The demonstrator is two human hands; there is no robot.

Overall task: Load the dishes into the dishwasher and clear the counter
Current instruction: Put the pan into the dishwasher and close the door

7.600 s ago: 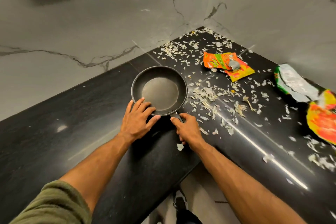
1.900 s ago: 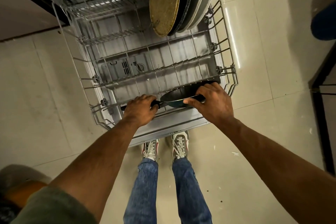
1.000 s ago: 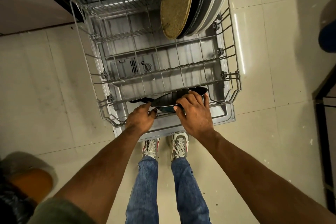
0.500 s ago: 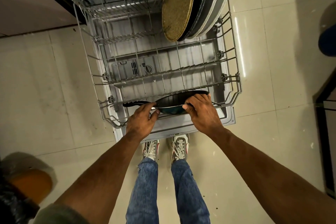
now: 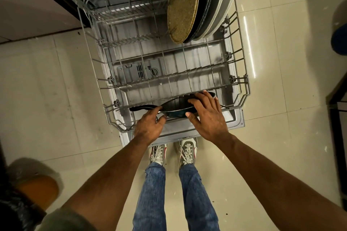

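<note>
A small black frying pan (image 5: 173, 105) stands on its edge in the front row of the pulled-out lower dishwasher rack (image 5: 242, 73), its handle pointing left. My left hand (image 5: 150, 126) pinches the pan where the handle joins the bowl. My right hand (image 5: 207, 115) lies over the pan's right rim, fingers spread on top and thumb under the bowl. At the rack's back right stand a round brownish tray (image 5: 183, 3) and several large plates (image 5: 218, 0) on edge.
The open dishwasher door (image 5: 234, 122) lies flat under the rack, just in front of my shoes (image 5: 172, 151). Beige floor tiles surround it. A dark frame (image 5: 338, 103) stands at the right edge, an orange object (image 5: 37, 187) at the lower left.
The pan went from the counter into the rack's front row. Over the last second it settled more upright, and my right hand's fingers spread out over its rim.
</note>
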